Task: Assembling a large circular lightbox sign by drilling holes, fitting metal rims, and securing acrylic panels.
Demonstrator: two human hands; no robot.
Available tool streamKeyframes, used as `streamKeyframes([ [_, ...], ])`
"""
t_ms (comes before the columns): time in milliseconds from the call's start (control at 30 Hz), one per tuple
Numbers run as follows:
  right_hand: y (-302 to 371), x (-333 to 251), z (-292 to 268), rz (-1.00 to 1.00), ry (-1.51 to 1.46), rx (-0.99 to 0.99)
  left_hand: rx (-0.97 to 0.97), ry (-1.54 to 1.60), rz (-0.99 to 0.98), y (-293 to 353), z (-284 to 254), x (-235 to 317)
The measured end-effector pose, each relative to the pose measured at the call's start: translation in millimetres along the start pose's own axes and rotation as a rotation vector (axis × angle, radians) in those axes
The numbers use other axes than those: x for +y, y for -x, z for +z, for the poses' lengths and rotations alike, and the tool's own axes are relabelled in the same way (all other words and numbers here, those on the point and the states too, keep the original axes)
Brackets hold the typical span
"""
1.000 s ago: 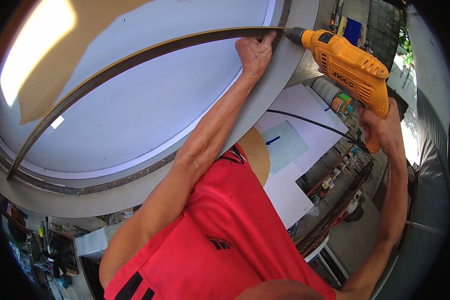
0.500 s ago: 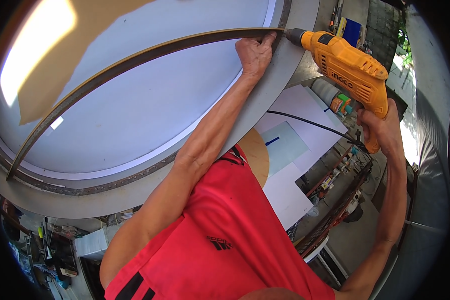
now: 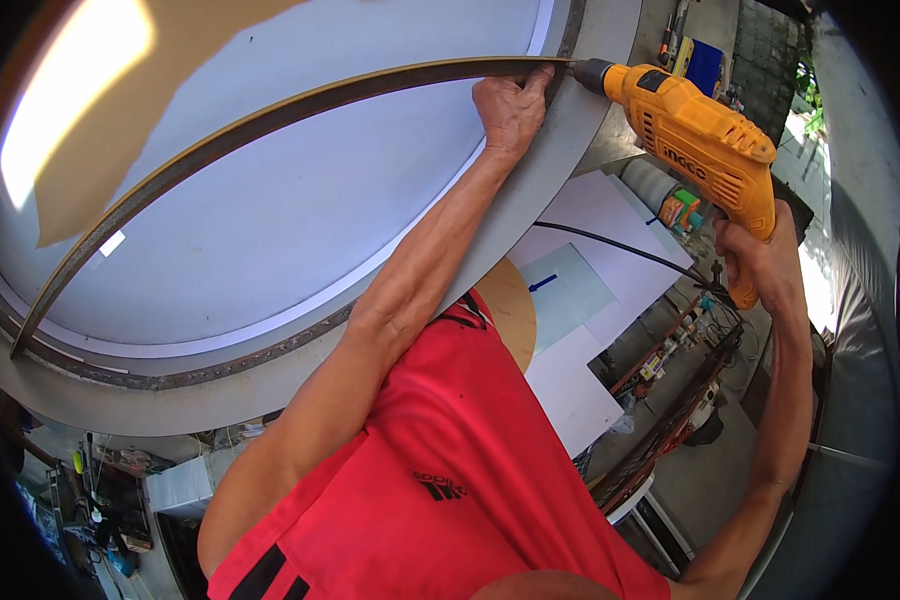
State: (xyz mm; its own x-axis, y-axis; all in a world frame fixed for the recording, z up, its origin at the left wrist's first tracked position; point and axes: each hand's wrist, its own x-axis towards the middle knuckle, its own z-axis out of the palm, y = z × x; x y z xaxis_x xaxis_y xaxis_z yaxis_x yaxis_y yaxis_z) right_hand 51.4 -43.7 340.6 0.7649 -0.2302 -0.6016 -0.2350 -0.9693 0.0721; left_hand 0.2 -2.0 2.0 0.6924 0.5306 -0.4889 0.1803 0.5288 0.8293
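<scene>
A yellow-orange power drill (image 3: 705, 140) with a black chuck lies sideways in my right hand (image 3: 765, 255), which is wrapped round its handle. Its tip meets the right end of a long curved metal strip (image 3: 260, 120). At that same end my left hand (image 3: 513, 108) grips the strip from below, thumb close to the drill's tip. The strip arches across a large round frame (image 3: 570, 125) with a grey rim and a dark, riveted-looking inner band. Behind the strip, inside the frame, is a pale panel (image 3: 310, 220). The bit's contact point is too small to make out.
A black cord (image 3: 620, 242) runs left from near the drill's handle. White sheets (image 3: 570, 395) and a round tan board (image 3: 510, 315) lie below the frame. Tools and a blue item (image 3: 705, 65) sit at upper right; clutter and a white box (image 3: 180, 488) are at lower left.
Almost nothing differs. Both hands, the drill and the strip keep their places, with only a very slight shift of the view.
</scene>
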Motion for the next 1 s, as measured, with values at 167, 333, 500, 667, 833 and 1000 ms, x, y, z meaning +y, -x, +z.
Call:
streamKeyframes([
  [167,-4,0,-4,0.016,-0.004,-0.059,0.004,0.018,0.008,1,-1,2],
  [333,-3,1,-3,-0.006,-0.005,-0.053,-0.013,-0.025,-0.008,2,-3,3],
  [500,-3,-1,-6,0.037,-0.010,-0.085,-0.025,-0.063,-0.009,1,-2,0],
  [667,-1,-4,-4,0.040,-0.006,-0.063,-0.014,-0.025,-0.019,2,-1,0],
  [833,-4,-3,-5,0.053,-0.011,-0.114,-0.027,-0.043,-0.016,1,-5,5],
  [1000,-7,13,-14,0.048,0.014,-0.146,-0.030,0.033,-0.005,4,1,-3],
])
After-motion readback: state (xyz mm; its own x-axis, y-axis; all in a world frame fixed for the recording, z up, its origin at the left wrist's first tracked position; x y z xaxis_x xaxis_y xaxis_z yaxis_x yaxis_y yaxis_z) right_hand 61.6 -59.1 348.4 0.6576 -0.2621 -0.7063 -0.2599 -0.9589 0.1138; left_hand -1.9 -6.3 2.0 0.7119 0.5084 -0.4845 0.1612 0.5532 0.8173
